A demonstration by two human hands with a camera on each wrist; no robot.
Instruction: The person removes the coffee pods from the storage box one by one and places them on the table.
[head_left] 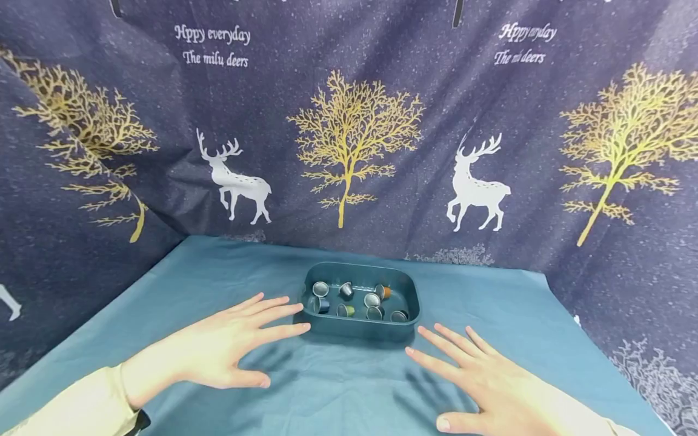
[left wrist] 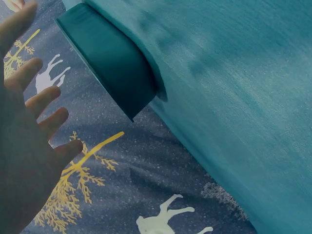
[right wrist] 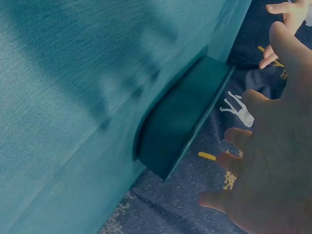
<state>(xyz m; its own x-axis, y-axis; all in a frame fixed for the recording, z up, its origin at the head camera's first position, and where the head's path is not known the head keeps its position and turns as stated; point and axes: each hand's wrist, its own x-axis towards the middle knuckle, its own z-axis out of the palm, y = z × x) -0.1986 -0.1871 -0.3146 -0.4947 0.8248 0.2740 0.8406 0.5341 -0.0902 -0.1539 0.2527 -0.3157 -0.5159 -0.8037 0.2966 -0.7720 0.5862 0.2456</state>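
Observation:
A dark teal bin (head_left: 360,327) with rounded corners holds several small coffee capsules. Among them are a blue one (head_left: 322,304), a green one (head_left: 346,310), an orange one (head_left: 385,292) and a grey one (head_left: 346,290). Some lie tipped with their silver lids showing. To the left of the bin is my left hand (head_left: 226,348), fingers spread and holding nothing, its fingertips close to the bin's near left corner. My right hand (head_left: 480,381) hovers over the cloth to the right and nearer me, also spread and holding nothing. In both wrist views the bin's outer wall (left wrist: 114,53) stands apart from the hand.
A teal cloth (head_left: 338,387) covers the table, with shadows of the hands on it. Behind it hangs a dark blue curtain (head_left: 382,36) printed with white deer and golden trees. A dark band (head_left: 140,421) shows at the left wrist.

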